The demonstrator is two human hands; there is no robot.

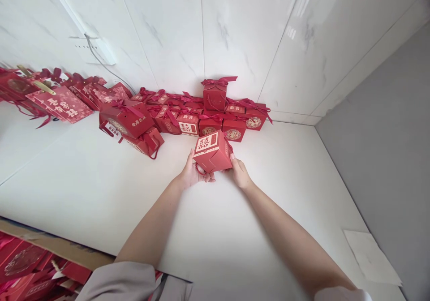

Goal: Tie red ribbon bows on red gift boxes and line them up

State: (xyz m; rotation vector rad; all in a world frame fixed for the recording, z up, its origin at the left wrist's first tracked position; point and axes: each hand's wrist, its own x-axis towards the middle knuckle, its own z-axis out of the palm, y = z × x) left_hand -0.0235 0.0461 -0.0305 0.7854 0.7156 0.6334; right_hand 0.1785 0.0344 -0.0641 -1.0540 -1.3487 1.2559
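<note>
Between my two hands, a red gift box (217,155) with a cream label and large characters is held tilted above the white tabletop. My left hand (195,171) grips its left side, with a red cord handle looped by the fingers. On the right side, my right hand (238,169) holds the box with the thumb against its edge; the other fingers are mostly hidden behind it. Just beyond stands a row of similar red boxes (234,131) tied with ribbons. One ribboned box (215,96) sits on top of that row.
Larger red boxes (129,119) are stacked left of the row. Flat red bags (60,104) lean farther left by the tiled wall. A cable (101,63) hangs from a wall socket. At lower left, a cardboard carton (60,247) holds more red boxes. Paper (371,256) lies at right.
</note>
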